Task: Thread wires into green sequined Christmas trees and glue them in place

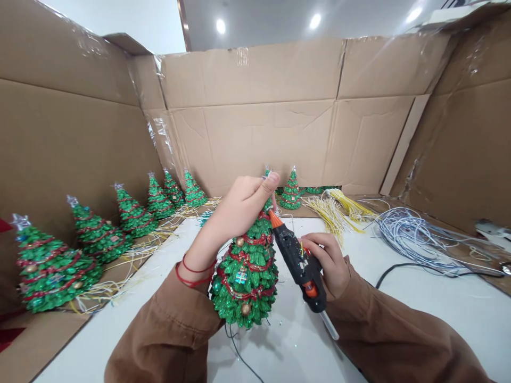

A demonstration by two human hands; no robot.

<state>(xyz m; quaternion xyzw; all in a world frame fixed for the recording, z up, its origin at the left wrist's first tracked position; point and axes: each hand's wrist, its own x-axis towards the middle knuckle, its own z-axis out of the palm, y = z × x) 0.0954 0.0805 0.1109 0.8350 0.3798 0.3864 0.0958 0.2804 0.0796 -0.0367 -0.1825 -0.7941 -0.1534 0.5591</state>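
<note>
A green miniature Christmas tree (244, 287) with red garlands and gold balls is in front of me. My left hand (249, 199) is closed around its upper part, hiding most of the tip. In my right hand (329, 263) is a black glue gun (297, 258) with an orange nozzle. The nozzle's end is at the tree's upper right side, close to my left fingers; whether it touches I cannot tell. A clear glue stick (329, 325) sticks out of the gun's back. Dark wires hang from beneath the tree.
Several finished-looking trees (136, 213) line the left side, and another tree (290, 191) stands at the back. Yellow and white wires (339, 210) lie at back right beside coiled bluish-white wires (411, 239). Cardboard walls (255, 138) enclose the white tabletop (295, 351). A black cord (423, 268) crosses the right.
</note>
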